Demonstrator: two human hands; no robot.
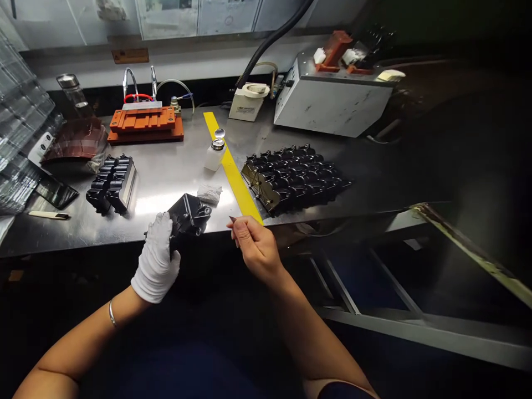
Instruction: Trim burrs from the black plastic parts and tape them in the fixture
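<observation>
My left hand [155, 260], in a white glove, grips a black molded plastic housing [189, 212] at the front edge of the metal bench. The housing is tilted, and my fingers hide its left side. To its right, my bare right hand [256, 246] is closed in a pinch on a small, dark, pointed blade [233, 219]. Only the blade's tip shows, a short way from the housing and apart from it. A crumpled white wipe [210, 194] lies just behind the housing. Beyond the wipe stands a white dispenser bottle [214, 159] with a metal top.
Yellow tape [239, 183] crosses the bench [174, 155]. Rows of black housings [291, 177] lie right of it; more housings [111, 183] stand left. Behind are an orange fixture [145, 124], a white box [248, 104] and a grey machine [332, 100]. A phone [57, 191] lies far left.
</observation>
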